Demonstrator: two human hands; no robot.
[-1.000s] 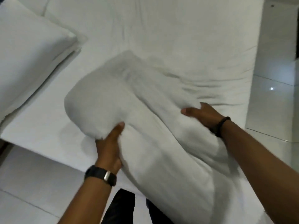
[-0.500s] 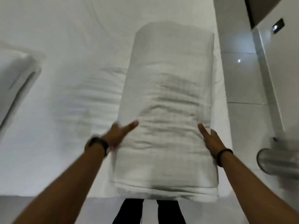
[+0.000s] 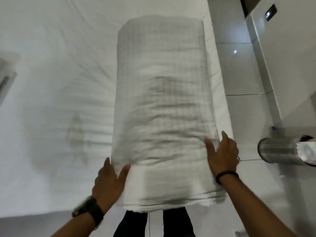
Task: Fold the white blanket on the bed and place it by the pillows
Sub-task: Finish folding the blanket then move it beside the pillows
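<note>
Bed first: white sheet, rumpled in ripples left of the bundle, right edge running beside a glossy tiled floor. At far left, perhaps the edge of a pillow, blurred and cut off by the frame.

White blanket next: folded into a long, thick, many-layered slab, lying lengthwise along the right side of the bed, near end overhanging the bed's near edge. Faint grid weave, soft cross-creases through the middle, stacked layer edges showing at the near end.

Likely bulky rather than heavy; soft and floppy, prone to sagging or unfolding if lifted by one end. Best taken from both long sides near the middle, or scooped from beneath, layers kept squeezed together.

Left hand clasping the near-left corner, thumb on top, fingers along the side. Right hand spread against the right flank, fingers fairly straight, pressing rather than clutching.

Metal bin on the floor at right.
</note>
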